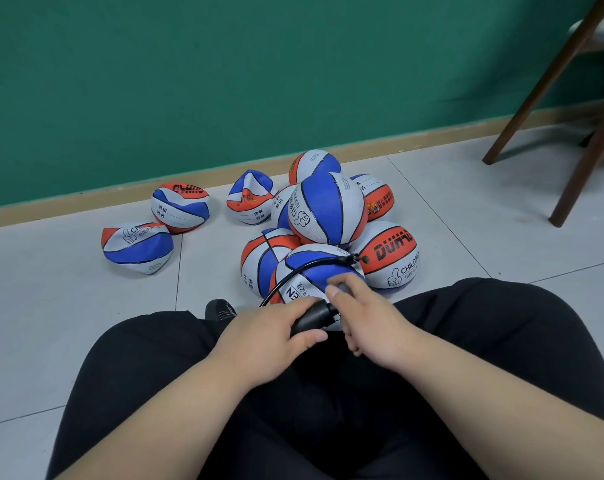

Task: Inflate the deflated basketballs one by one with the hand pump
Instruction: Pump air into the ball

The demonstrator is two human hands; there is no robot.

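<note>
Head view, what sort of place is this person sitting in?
Probably a school or kindergarten room, indoors: green wall, grey tiled floor, wooden chair legs, and a heap of basketballs marked CHILDREN with blanks for class and name.

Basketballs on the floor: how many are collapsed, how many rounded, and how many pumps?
collapsed basketballs: 3
rounded basketballs: 7
hand pump: 1
total: 11
</note>
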